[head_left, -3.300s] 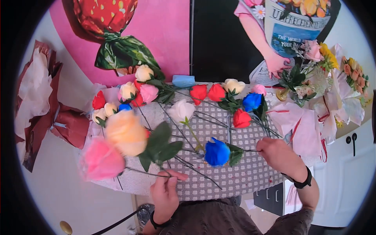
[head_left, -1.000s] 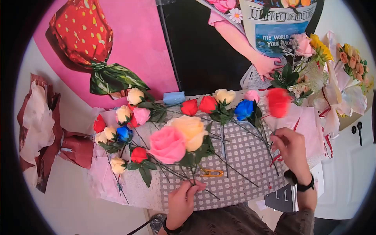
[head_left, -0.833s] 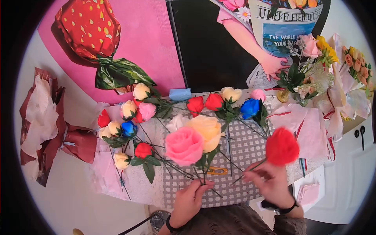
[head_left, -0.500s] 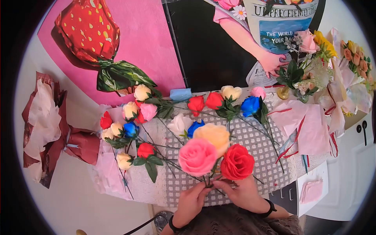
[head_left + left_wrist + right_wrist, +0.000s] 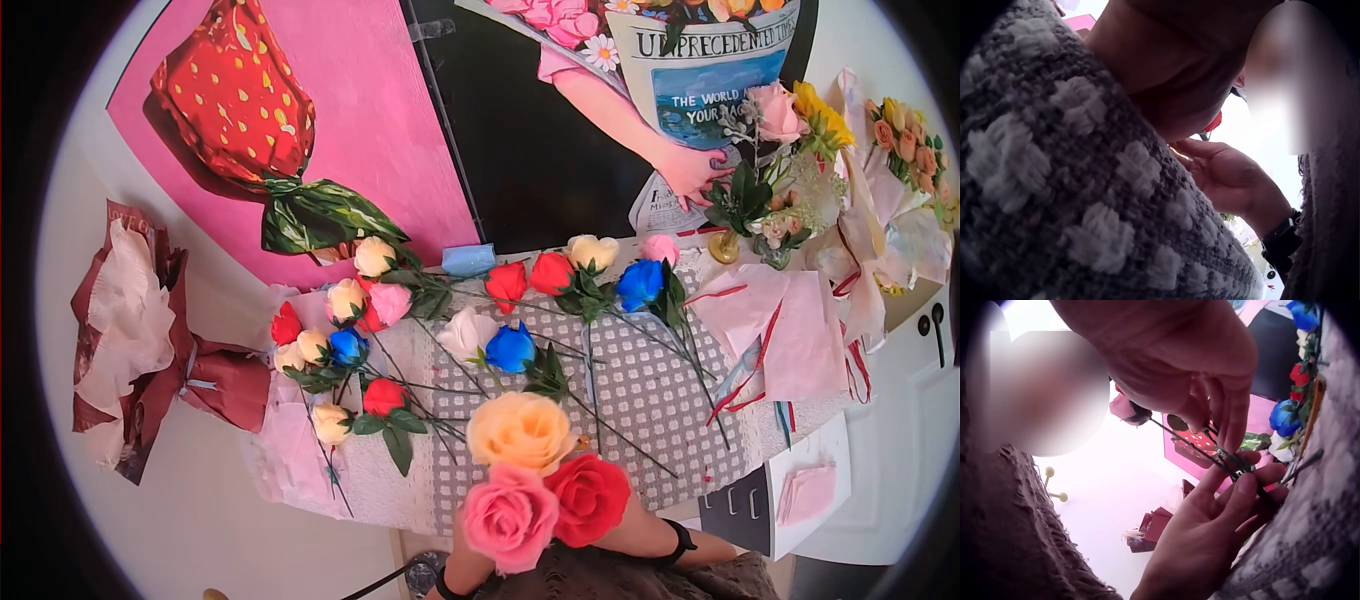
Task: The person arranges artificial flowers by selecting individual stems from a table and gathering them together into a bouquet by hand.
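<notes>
Has three large roses bunched at the lower middle of the head view: one peach rose (image 5: 520, 430), one pink rose (image 5: 510, 518) below, and one red rose (image 5: 590, 498) at lower right of the peach, heads crowded and overlapping in the view. Grips dark stems (image 5: 1192, 445) with the left hand (image 5: 1200, 519), at lower middle of the right wrist view, thumb pressed in against bent fingers with little gap left. Bends the fingers of the right hand (image 5: 1185, 365) close together about the stems, just above, in the upper middle of that view; cannot tell which stem lies under which fingertip. Shows two black wristbands (image 5: 683, 540) at the bottom of the head view. Shows, across the checked cloth (image 5: 640, 400) and to its left, seventeen smaller roses as far as can be counted: six cream roses (image 5: 375, 256), five red roses (image 5: 506, 285) with one partly hidden, three blue roses (image 5: 640, 286), two pink roses (image 5: 388, 303) and one white rose (image 5: 468, 333). Shows also one blue packet (image 5: 468, 260) at upper middle, one maroon paper wrap (image 5: 228, 380) at far left, pink paper (image 5: 808, 335) at right, one sunflower (image 5: 825, 120) at upper right, and two wall pictures (image 5: 390, 120) along the top.
</notes>
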`<state>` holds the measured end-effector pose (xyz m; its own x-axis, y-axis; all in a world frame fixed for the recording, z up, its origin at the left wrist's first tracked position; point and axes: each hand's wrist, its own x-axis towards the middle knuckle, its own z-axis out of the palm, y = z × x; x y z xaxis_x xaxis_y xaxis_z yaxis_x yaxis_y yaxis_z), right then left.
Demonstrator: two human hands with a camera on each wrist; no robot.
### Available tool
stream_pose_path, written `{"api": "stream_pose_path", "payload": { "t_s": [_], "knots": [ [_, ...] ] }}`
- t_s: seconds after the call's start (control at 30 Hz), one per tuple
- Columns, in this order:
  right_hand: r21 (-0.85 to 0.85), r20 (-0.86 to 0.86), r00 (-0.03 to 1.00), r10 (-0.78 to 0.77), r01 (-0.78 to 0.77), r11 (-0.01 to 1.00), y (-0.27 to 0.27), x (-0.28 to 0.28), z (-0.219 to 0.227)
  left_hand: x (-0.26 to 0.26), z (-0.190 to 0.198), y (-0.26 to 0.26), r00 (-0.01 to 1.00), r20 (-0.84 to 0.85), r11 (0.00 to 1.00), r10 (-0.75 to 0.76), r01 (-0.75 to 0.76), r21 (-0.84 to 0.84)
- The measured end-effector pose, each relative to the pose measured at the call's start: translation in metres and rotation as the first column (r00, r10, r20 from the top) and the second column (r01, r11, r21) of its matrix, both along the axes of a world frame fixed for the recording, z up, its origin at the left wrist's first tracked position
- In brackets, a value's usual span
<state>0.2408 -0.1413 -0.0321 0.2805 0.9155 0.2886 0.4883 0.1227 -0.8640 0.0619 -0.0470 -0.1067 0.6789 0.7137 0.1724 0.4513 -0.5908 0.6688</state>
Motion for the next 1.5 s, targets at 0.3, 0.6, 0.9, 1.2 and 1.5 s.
{"api": "stream_pose_path", "payload": {
  "t_s": [0.3, 0.6, 0.9, 1.2, 1.5],
  "knots": [
    [0.142, -0.014, 0.999, 0.029, -0.027, 0.990, 0.001, 0.002, 0.016, -0.002, 0.007, -0.005, 0.973, 0.229, 0.975, 0.010, 0.041, -0.217],
    [0.010, 0.055, 0.996, 0.070, -0.071, 0.997, 0.005, -0.002, -0.008, 0.028, 0.045, -0.002, 0.976, 0.216, 0.981, -0.006, -0.036, 0.189],
    [0.050, -0.306, 0.950, -0.058, 0.077, 0.996, 0.009, -0.006, -0.010, 0.019, 0.028, -0.001, 0.986, 0.161, 0.993, -0.038, 0.020, 0.112],
    [-0.004, 0.030, 0.996, -0.080, 0.081, 0.997, 0.000, 0.015, -0.001, 0.017, 0.021, 0.002, 0.972, 0.219, 0.995, 0.091, -0.095, 0.009],
    [-0.253, 0.314, 0.941, -0.130, 0.214, 0.943, -0.025, 0.130, 0.051, 0.025, 0.043, 0.001, 0.948, 0.220, 0.969, 0.229, -0.199, -0.148]
  ]
}}
